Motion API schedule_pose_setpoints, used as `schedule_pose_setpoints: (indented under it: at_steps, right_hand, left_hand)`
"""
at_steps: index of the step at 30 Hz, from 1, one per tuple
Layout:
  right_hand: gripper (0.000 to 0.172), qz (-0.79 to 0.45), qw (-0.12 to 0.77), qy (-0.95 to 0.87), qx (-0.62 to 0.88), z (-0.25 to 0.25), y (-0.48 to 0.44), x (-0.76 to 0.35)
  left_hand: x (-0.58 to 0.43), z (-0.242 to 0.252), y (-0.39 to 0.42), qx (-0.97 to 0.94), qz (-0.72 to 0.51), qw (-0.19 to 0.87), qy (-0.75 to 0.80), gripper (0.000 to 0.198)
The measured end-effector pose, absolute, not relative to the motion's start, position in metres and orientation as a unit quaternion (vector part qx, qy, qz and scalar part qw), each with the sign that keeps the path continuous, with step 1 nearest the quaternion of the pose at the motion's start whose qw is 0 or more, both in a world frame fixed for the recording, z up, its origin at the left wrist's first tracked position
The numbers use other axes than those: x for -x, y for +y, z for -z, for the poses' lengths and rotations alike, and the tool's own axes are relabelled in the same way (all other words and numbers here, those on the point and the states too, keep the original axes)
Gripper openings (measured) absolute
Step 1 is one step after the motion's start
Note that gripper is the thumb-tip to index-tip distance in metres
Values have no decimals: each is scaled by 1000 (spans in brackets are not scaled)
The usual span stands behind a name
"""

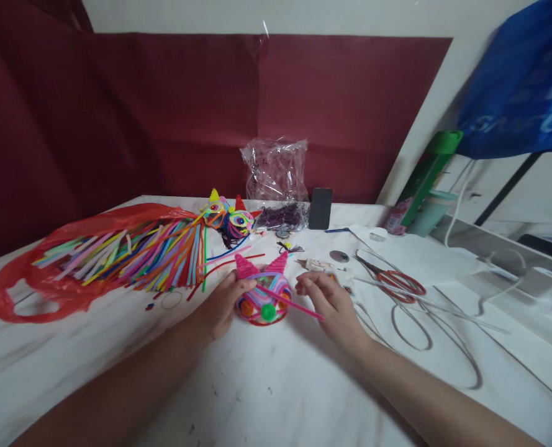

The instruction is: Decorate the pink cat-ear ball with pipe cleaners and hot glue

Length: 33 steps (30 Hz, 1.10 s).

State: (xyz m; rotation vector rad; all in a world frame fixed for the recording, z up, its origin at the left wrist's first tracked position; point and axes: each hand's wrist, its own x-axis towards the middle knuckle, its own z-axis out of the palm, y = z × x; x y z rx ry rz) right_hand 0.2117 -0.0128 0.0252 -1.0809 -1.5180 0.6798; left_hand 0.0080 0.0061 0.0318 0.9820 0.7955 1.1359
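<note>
I'm watching the left hand (224,304) holding a fuzzy-stem animal head (264,298) over the bench (238,391), well forward of the back edge and about midway between the left and right edges. I'm not managing to tell whether its base is resting on the bench or hanging just above. The left grip is pinching the head's left side, with the thumb lying across the front. 1 pink stem (298,304) is slanting out toward the right hand (334,304), which is hovering beside the head with fingers curling; I'm not making out whether that grip is spread, pressed together or pinching something thin.

I'm judging the head to be light, its covering soft and unlikely to be slipping. I'm expecting the body to be firmer than the 2 pink ears (278,266), which are looking easy to bend, and I'm treating the green disc (268,312) as a part that could be coming loose under hard pressure. So I'm favouring a broad, gentle hold on the sides, below the ears. I'm reckoning on a wiry core in the stem, bending and keeping its shape, so I'm preferring a light pinch near its free end.
</note>
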Motion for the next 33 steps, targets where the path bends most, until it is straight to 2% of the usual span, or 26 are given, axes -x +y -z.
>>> schedule_pose_setpoints:
  at_steps: [3, 9, 16, 23, 27, 30, 33]
  right_hand:
    - [26, -253, 543, -668, 441, -38, -19, -214]
    - [8, -134, 420, -816, 375, -45, -35, -211]
    - [14, -2, 409, -857, 314, -30, -33, -208]
    - [17, 44, 393, -876, 277, -29, -33, -209]
    - [18, -12, 400, -871, 284, -34, -35, -208]
    - [25, -155, 433, -813, 358, -45, -34, -211]
    - [37, -289, 516, -682, 429, -51, -26, -217]
  left_hand:
    - [-10, -31, 2, -456, -489, 640, 378, 50]
    - [-15, -28, -1, -467, -494, 628, 379, 59]
    - [-18, -25, -4, -487, -487, 605, 400, 51]
    - [-19, -26, -5, -492, -476, 603, 410, 51]
    - [-19, -25, -5, -493, -481, 609, 394, 52]
    - [-18, -23, -4, -489, -493, 607, 387, 51]
    - [-17, -22, -2, -475, -498, 608, 395, 52]
